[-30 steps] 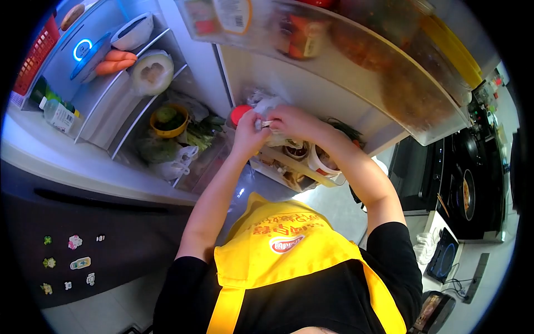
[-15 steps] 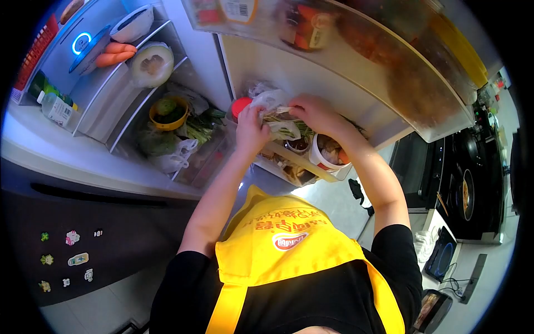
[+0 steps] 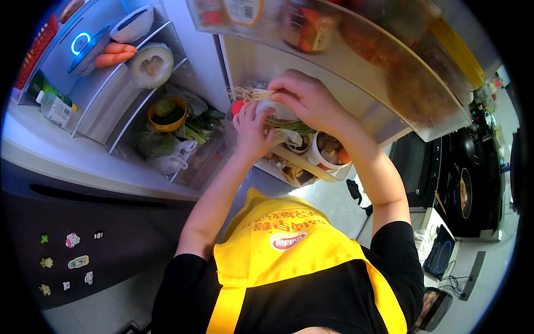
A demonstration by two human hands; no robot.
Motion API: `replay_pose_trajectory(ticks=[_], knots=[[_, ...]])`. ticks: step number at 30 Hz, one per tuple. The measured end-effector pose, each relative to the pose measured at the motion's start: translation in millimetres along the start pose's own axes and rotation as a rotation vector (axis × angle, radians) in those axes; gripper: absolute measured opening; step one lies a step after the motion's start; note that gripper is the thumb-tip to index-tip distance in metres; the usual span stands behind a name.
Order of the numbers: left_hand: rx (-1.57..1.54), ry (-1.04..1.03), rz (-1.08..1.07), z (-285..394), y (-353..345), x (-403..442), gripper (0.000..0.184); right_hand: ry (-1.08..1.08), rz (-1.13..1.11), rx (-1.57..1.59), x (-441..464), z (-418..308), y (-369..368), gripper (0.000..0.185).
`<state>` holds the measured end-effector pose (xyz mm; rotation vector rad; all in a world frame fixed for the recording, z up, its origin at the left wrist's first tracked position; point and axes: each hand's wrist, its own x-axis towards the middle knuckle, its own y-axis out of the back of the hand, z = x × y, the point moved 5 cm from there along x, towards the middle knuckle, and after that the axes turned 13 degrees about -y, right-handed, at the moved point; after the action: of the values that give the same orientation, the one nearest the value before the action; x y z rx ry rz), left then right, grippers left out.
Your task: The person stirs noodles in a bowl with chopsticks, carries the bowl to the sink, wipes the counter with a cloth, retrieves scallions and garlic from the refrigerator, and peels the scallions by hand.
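In the lower bin of the fridge door, my right hand [image 3: 306,100] pinches a bunch of scallions [image 3: 255,93] close to its pale, stringy roots. The green stalks run back beneath that hand. My left hand [image 3: 254,131] is just below the roots, with its thumb and fingers apart, beside a white plastic bag [image 3: 281,110]. A red lid [image 3: 238,106] shows behind the left fingers. To the right of the bag stands a white tub [image 3: 328,151] with brownish items and something orange in it. My fingers and the bag hide part of the stalks.
Above my hands, an upper door bin [image 3: 356,50] holds jars and packages. Fridge shelves at left carry carrots [image 3: 115,54], a cut melon [image 3: 151,65] and a yellow bowl [image 3: 168,113]. A stove with a pan [image 3: 465,189] is far right.
The scallion roots have come out of the plastic bag and moved up and left with my right hand. My left hand's fingers have loosened from the bag and spread.
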<state>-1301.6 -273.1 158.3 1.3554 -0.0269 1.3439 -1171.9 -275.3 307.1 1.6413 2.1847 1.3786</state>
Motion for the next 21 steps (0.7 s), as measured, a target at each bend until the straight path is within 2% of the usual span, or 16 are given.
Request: replay_pose_trajectory(ticks=[2,8,10,11,12,14,15,17,21], knots=[[-0.026,-0.031,0.004,1,2,0,0.050,0.027,0.031,0.006,1,-19,5,0.016],[-0.267,-0.212,-0.053,13,10,-7,0.063,0.134,0.250,-0.079,-23,-82,37,0.019],[-0.416,-0.299,-0.224,23,5,-5,0.069,0.051,0.462,-0.024,-38,-88,59,0.020],[-0.367,-0.334,-0.251,28,2,-4,0.065,-0.021,0.518,0.099,-49,-79,64,0.019],[-0.389,-0.357,-0.256,26,-7,-2,0.065,-0.033,0.536,0.075,-60,-78,69,0.019],[-0.279,-0.511,-0.264,23,-31,3,0.051,-0.109,0.654,0.432,-85,-70,85,0.016],[-0.306,-0.538,-0.270,24,-37,10,0.051,-0.080,0.687,0.457,-97,-71,92,0.016],[-0.192,-0.519,-0.231,23,-46,24,0.036,-0.078,0.823,0.490,-123,-77,105,0.017],[-0.186,-0.528,-0.259,16,-70,55,0.030,-0.153,0.950,0.543,-182,-90,122,0.019]])
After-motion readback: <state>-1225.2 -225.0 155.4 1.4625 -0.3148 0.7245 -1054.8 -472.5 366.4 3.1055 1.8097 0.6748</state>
